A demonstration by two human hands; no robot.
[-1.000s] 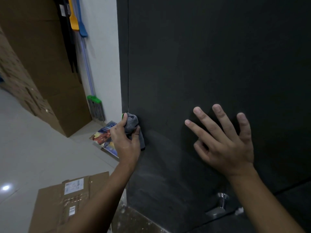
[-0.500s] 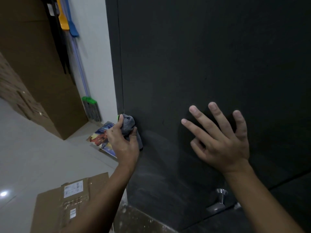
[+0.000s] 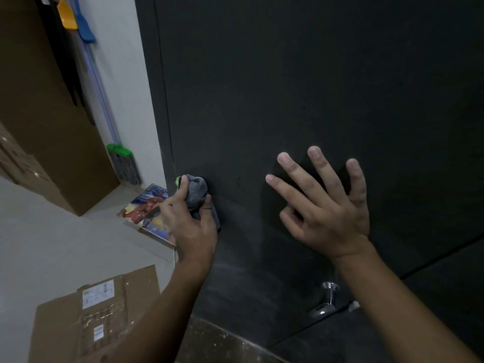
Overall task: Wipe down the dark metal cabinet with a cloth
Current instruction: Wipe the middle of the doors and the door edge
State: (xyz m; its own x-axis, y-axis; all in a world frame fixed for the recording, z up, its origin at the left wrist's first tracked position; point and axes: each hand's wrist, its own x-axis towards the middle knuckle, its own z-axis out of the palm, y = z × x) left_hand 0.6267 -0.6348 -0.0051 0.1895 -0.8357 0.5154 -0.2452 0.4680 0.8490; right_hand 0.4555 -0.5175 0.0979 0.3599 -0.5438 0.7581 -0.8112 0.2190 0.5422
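The left grip [image 3: 192, 226] is closed around a bunched grey cloth [image 3: 197, 191]. The thumb lies along the left side of the wad, the fingers curl over its right side, and a tail of fabric hangs down behind the palm. The cloth is pressed against the front face of the dark metal cabinet [image 3: 288, 87], just inside its left vertical edge and roughly level with the right grip [image 3: 330, 213]. A small yellow-green patch shows at the thumb tip; what it is cannot be determined. The right grip holds nothing. Its fingers [image 3: 297, 176] are straight and spread apart, set against the cabinet front well to the right of the cloth, with the thumb bent in below them. Below that wrist, a bright metal handle [image 3: 327, 297] projects from the cabinet. Left of the cabinet, a flattened cardboard box [image 3: 99, 315] and a colourful printed booklet [image 3: 146, 205] lie on the pale floor [image 3: 52, 244]. A green-headed broom [image 3: 120, 158] stands against the white wall [image 3: 123, 74].
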